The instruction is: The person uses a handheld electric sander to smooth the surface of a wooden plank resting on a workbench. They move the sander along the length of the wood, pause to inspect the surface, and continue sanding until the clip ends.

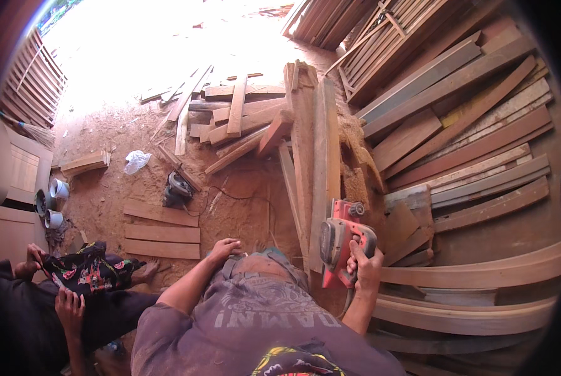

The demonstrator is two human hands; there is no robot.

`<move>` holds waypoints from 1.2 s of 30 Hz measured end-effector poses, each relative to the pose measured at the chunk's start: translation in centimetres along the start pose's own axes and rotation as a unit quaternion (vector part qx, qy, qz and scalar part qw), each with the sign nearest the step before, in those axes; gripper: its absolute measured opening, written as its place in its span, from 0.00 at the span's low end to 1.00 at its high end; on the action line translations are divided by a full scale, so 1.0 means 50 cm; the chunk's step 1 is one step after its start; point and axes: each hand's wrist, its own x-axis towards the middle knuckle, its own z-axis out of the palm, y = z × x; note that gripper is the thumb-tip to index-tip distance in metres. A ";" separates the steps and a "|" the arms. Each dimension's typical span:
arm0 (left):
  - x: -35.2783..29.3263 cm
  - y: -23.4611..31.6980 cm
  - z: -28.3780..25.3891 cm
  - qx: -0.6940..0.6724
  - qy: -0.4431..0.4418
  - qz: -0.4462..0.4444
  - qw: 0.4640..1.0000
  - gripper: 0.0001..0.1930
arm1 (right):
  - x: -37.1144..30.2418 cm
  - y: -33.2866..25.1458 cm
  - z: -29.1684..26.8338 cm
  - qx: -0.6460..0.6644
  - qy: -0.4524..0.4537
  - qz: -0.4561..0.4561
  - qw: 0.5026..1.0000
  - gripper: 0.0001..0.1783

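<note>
Gripping the red electric planer (pixel 342 244) in the right hand (pixel 364 266), closed firmly around the handle, over the near end of a long timber beam (pixel 326 138); hard to tell whether touching the wood or just above. Resting the left hand (pixel 225 249) at the front of the body, loosely open and seemingly empty. Probably at the start or end of a planing pass; calling, for any further pass, for a level sole and steady, even pressure. Noting also a second timber (pixel 302 138) close along the left side, wood shavings (pixel 354 182) and curved planks (pixel 468 269) crowding the right, and a dark cord (pixel 347 301) hanging below. Farther left, a circular saw (pixel 178 189) near loose boards (pixel 162 234), and a co-worker (pixel 17 307) with dark flowered cloth (pixel 95 269).
</note>
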 end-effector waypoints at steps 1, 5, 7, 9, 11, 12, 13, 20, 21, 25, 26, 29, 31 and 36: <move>-0.003 0.031 0.044 0.041 -0.019 -0.002 0.999 0.26 | -0.023 -0.002 -0.028 0.006 0.024 -0.002 1.000 0.15; -0.066 0.227 0.198 0.195 -0.073 0.025 0.978 0.33 | -0.033 0.013 -0.058 0.034 0.052 -0.021 0.998 0.17; -0.041 0.270 0.279 0.212 -0.133 0.067 0.966 0.38 | -0.027 0.024 -0.081 0.027 0.060 -0.028 0.997 0.18; -0.081 0.333 0.397 0.218 -0.158 0.052 0.962 0.44 | -0.027 0.034 -0.101 0.018 0.075 -0.035 0.996 0.18; -0.086 0.333 0.487 0.242 -0.130 0.112 0.955 0.53 | -0.028 0.040 -0.116 0.018 0.075 -0.033 0.996 0.18; -0.078 0.323 0.531 0.283 -0.094 0.156 0.942 0.54 | -0.029 0.046 -0.124 0.019 0.078 -0.033 0.996 0.18; -0.066 0.312 0.578 0.324 -0.063 0.202 0.922 0.56 | -0.035 0.056 -0.137 0.025 0.082 -0.026 0.996 0.17; -0.032 0.292 0.660 0.371 0.031 0.259 0.891 0.68 | -0.014 0.105 -0.175 0.026 0.070 0.000 0.997 0.14; -0.025 0.288 0.654 0.355 0.034 0.267 0.895 0.65 | -0.009 0.102 -0.171 0.019 0.062 0.006 0.998 0.14; -0.024 0.286 0.606 0.249 -0.002 0.255 0.934 0.50 | 0.017 0.127 -0.186 -0.003 0.038 0.006 0.999 0.15; -0.028 0.298 0.571 0.250 -0.007 0.248 0.936 0.48 | 0.023 0.133 -0.185 -0.015 0.032 0.012 0.999 0.14; -0.029 0.330 0.503 0.264 -0.013 0.260 0.929 0.44 | 0.042 0.135 -0.173 -0.051 0.001 0.001 0.999 0.12; -0.045 0.314 0.494 0.256 0.000 0.283 0.924 0.45 | 0.049 0.131 -0.157 -0.058 -0.017 0.003 0.998 0.11; -0.102 0.351 0.516 0.294 -0.016 0.237 0.926 0.49 | 0.076 0.164 -0.143 -0.045 -0.036 -0.005 0.998 0.13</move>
